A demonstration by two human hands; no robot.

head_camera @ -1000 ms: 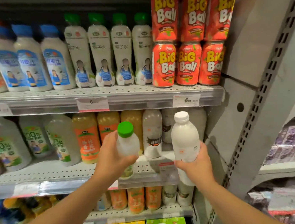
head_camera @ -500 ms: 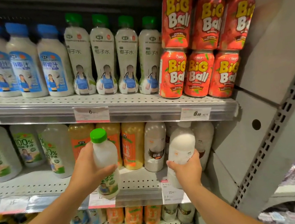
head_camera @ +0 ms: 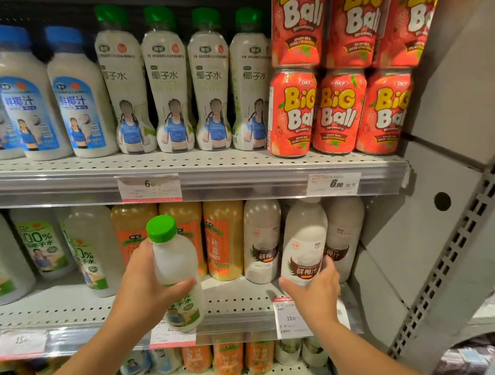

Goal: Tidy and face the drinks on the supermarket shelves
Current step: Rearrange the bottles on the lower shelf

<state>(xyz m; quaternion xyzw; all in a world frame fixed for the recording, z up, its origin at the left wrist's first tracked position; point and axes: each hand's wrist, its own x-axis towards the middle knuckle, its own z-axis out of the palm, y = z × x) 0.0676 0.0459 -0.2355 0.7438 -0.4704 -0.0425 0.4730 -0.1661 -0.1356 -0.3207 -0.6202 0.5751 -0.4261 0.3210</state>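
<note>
My left hand (head_camera: 142, 289) grips a green-capped coconut water bottle (head_camera: 177, 273) upright; my right hand (head_camera: 315, 294) clasps a white coconut milk bottle (head_camera: 304, 242) on the middle shelf (head_camera: 238, 303).

Bright, even overhead light; wide-angle bowing and soft blur toward edges.

- The left hand (head_camera: 142, 289) holds a green-capped plastic bottle (head_camera: 176, 274) in front of the middle metal shelf (head_camera: 67, 306).
- The right hand (head_camera: 315, 292) holds a white plastic bottle (head_camera: 304, 242) on that shelf, right of the orange juice bottles (head_camera: 224, 240).
</note>
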